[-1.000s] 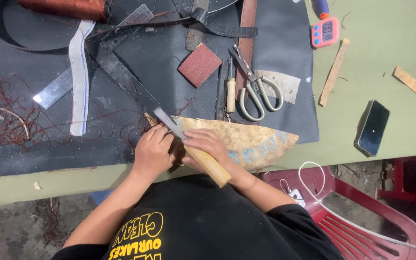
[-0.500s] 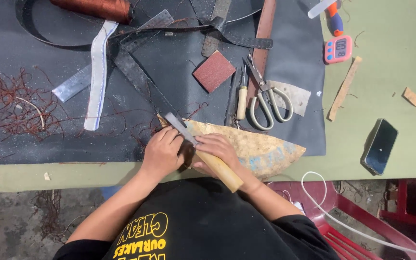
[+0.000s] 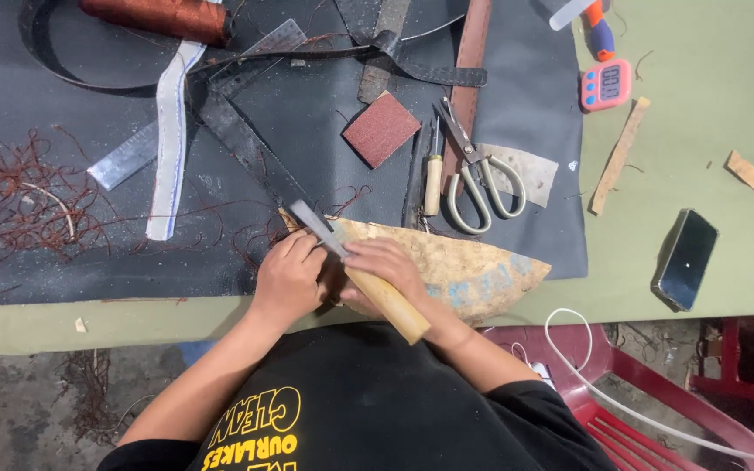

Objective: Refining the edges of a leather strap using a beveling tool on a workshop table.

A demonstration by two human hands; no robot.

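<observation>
The flat-bladed knife (image 3: 342,262) with its pale wooden handle stays angled over the dark strip on the cork-like board (image 3: 455,266) at the worktop's (image 3: 700,131) near edge. Little has shifted: the right hand (image 3: 386,266) still grips the handle, and the left hand (image 3: 288,277) presses its fingers beside the blade, so cutting continues.

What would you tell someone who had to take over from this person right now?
Right hand: closed around the wooden handle of a flat-bladed knife.
Left hand: pressing on a dark piece at the near edge of the mat, beside the blade.
Under both: a worn tan board.
Scissors and sandpaper block lie further back.
How much cutting is done or left cannot be told.
</observation>
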